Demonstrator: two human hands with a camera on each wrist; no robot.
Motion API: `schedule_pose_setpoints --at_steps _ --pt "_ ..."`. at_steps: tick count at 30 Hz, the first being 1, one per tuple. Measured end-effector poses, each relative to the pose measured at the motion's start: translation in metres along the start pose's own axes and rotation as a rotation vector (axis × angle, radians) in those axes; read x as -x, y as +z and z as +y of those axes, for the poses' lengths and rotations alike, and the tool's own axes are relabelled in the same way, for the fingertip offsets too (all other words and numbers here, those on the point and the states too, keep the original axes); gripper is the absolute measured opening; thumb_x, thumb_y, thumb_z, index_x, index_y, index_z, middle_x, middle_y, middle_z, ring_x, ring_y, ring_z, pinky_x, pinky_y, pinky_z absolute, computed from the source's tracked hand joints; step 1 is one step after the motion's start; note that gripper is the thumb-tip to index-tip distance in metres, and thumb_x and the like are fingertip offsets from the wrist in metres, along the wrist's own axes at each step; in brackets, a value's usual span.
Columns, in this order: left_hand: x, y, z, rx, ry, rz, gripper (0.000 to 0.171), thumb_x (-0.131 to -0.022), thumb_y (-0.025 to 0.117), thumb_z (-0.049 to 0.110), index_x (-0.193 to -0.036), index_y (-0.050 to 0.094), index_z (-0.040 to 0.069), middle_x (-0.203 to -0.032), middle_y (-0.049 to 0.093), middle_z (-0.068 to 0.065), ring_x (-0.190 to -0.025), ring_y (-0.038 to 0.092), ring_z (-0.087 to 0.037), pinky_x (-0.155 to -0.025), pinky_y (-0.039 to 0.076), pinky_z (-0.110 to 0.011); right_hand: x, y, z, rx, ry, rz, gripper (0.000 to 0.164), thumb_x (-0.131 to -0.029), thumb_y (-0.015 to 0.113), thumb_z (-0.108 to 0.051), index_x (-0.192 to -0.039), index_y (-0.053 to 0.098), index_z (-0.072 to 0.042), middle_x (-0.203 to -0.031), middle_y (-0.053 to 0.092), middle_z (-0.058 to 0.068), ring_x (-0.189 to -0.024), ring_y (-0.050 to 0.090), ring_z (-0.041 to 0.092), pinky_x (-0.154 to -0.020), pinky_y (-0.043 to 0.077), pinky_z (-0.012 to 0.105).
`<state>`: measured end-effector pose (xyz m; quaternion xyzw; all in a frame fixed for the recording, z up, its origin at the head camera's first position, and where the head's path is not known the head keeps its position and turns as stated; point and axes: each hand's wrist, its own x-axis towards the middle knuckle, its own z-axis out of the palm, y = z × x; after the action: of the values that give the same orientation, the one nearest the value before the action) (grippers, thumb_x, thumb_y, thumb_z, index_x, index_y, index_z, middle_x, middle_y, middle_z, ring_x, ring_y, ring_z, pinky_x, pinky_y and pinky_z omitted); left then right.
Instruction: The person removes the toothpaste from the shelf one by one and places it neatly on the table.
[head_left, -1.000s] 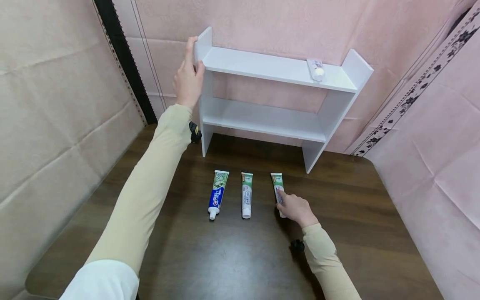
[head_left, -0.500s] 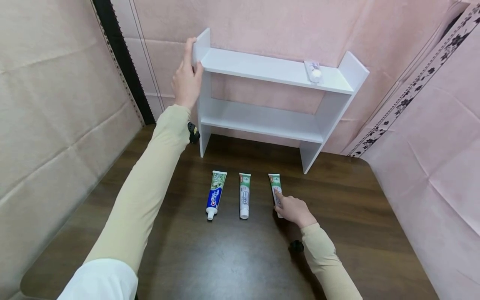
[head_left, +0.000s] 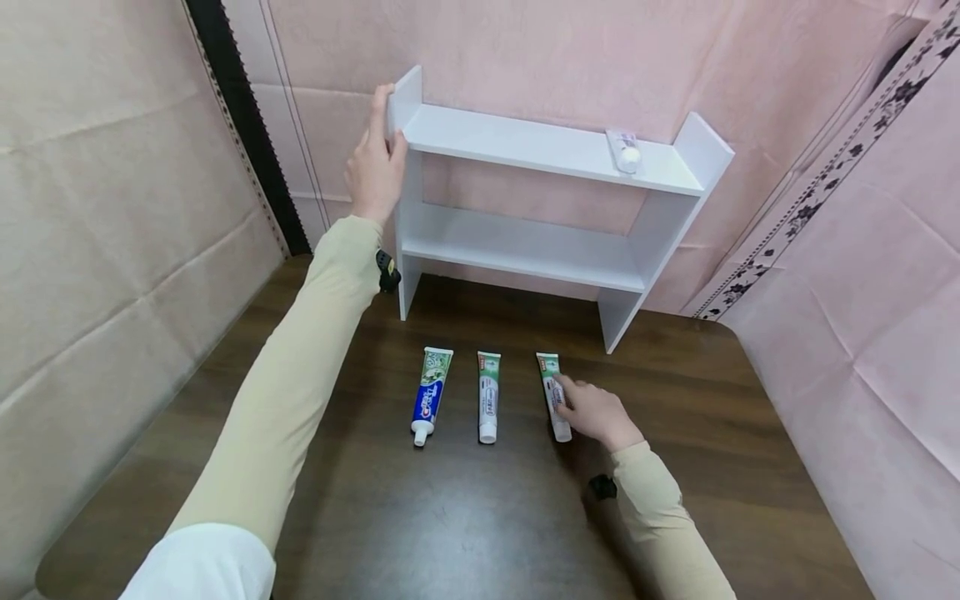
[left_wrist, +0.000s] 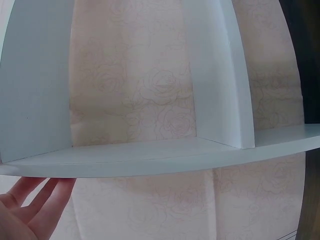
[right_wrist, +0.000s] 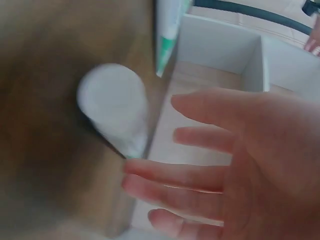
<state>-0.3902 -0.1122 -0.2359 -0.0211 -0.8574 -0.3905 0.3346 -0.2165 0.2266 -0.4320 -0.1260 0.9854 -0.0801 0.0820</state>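
Observation:
My left hand (head_left: 375, 177) rests against the left side panel of a white two-tier shelf (head_left: 517, 237). In the left wrist view its extended fingers (left_wrist: 56, 202) touch the panel's outer face. My right hand (head_left: 597, 412) is beside the rightmost toothpaste tube (head_left: 559, 423), green and white, with its fingertips at the tube's side. The right wrist view shows those fingers spread, near the tube's white cap (right_wrist: 114, 92), with nothing held. Left of it lie another green and white toothpaste tube (head_left: 488, 396) and a blue and green Crest toothpaste tube (head_left: 430, 396).
A whitish tube (head_left: 624, 152) lies on the shelf's upper board, toward the right. The shelf stands at the back of the brown wooden table (head_left: 450, 517). Pink cloth (head_left: 525, 50) hangs behind it, with more cloth at both sides.
My right fingers have eased off the rightmost tube toward the right, and its cap end shows more. The left hand has kept its place on the shelf. The head view has shifted slightly.

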Motion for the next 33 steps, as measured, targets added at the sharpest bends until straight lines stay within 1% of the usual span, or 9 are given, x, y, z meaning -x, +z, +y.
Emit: schedule_pose_setpoints --at_steps 3,6,13,18,20,22,24,29,33 --pt "-0.001 -0.001 -0.003 -0.004 0.0 0.018 0.05 -0.101 0.036 0.032 -0.147 0.022 0.049 -0.137 0.057 0.0 -0.067 0.045 -0.017 -0.057 0.034 -0.029 -0.003 -0.022 0.0 -0.021 -0.024 0.114 0.058 -0.095 0.057 -0.026 -0.147 0.039 -0.009 -0.135 0.053 0.028 -0.117 0.056 0.045 -0.087 0.049 0.06" --pt "-0.002 -0.003 -0.005 -0.008 0.002 0.037 0.05 -0.101 0.037 0.033 -0.146 0.022 0.049 -0.135 0.059 -0.001 -0.068 0.045 -0.018 -0.057 0.034 -0.03 -0.007 -0.053 -0.002 -0.06 -0.035 0.257 0.059 -0.095 0.056 -0.025 -0.148 0.036 -0.009 -0.137 0.048 0.028 -0.118 0.053 0.048 -0.09 0.047 0.062" --pt "-0.002 -0.006 -0.007 -0.008 0.001 0.028 0.049 -0.102 0.035 0.035 -0.147 0.02 0.05 -0.136 0.057 0.0 -0.065 0.044 -0.018 -0.056 0.034 -0.03 -0.011 -0.131 -0.013 -0.159 -0.028 0.602 0.054 -0.095 0.057 -0.019 -0.144 0.04 -0.001 -0.137 0.045 0.027 -0.121 0.048 0.045 -0.098 0.041 0.06" --pt "-0.001 -0.007 -0.005 -0.002 -0.006 0.022 0.049 -0.102 0.035 0.035 -0.146 0.02 0.05 -0.136 0.057 0.0 -0.068 0.046 -0.019 -0.056 0.034 -0.03 -0.013 -0.177 -0.021 -0.158 -0.041 0.81 0.049 -0.093 0.058 -0.016 -0.138 0.046 -0.001 -0.132 0.048 0.025 -0.119 0.048 0.042 -0.096 0.043 0.058" --pt "-0.001 -0.007 -0.004 -0.003 -0.01 0.017 0.049 -0.102 0.035 0.035 -0.146 0.02 0.051 -0.136 0.057 -0.001 -0.069 0.047 -0.019 -0.056 0.035 -0.03 -0.016 -0.195 -0.024 -0.148 -0.039 0.871 0.048 -0.093 0.058 -0.017 -0.138 0.047 -0.003 -0.131 0.049 0.024 -0.119 0.048 0.041 -0.096 0.042 0.056" --pt "-0.001 -0.008 -0.003 -0.002 -0.012 0.014 0.049 -0.102 0.034 0.035 -0.146 0.019 0.052 -0.136 0.057 -0.001 -0.07 0.048 -0.019 -0.057 0.035 -0.03 -0.02 -0.211 -0.025 -0.139 -0.032 0.901 0.05 -0.093 0.057 -0.018 -0.14 0.046 -0.005 -0.132 0.048 0.023 -0.119 0.047 0.039 -0.097 0.041 0.055" --pt "-0.001 -0.008 -0.003 0.001 -0.01 0.012 0.049 -0.102 0.034 0.035 -0.146 0.02 0.052 -0.135 0.058 -0.002 -0.07 0.048 -0.02 -0.057 0.035 -0.031 -0.027 -0.225 -0.025 -0.133 -0.024 0.898 0.052 -0.093 0.055 -0.019 -0.142 0.043 -0.007 -0.134 0.047 0.022 -0.121 0.046 0.038 -0.099 0.039 0.053" --pt "0.0 -0.005 -0.002 -0.003 0.012 0.007 0.049 -0.102 0.035 0.034 -0.146 0.021 0.049 -0.131 0.06 -0.006 -0.067 0.045 -0.02 -0.056 0.034 -0.031 -0.045 -0.25 -0.02 -0.148 0.013 0.79 0.056 -0.094 0.052 -0.022 -0.147 0.037 -0.013 -0.143 0.041 0.02 -0.13 0.04 0.037 -0.108 0.033 0.052" --pt "0.002 -0.002 -0.002 -0.003 0.024 0.002 0.049 -0.102 0.035 0.033 -0.147 0.022 0.047 -0.122 0.063 -0.009 -0.064 0.043 -0.02 -0.056 0.034 -0.031 -0.064 -0.263 -0.014 -0.156 0.058 0.681 0.06 -0.096 0.047 -0.03 -0.151 0.031 -0.014 -0.15 0.035 0.02 -0.136 0.035 0.038 -0.112 0.026 0.054"
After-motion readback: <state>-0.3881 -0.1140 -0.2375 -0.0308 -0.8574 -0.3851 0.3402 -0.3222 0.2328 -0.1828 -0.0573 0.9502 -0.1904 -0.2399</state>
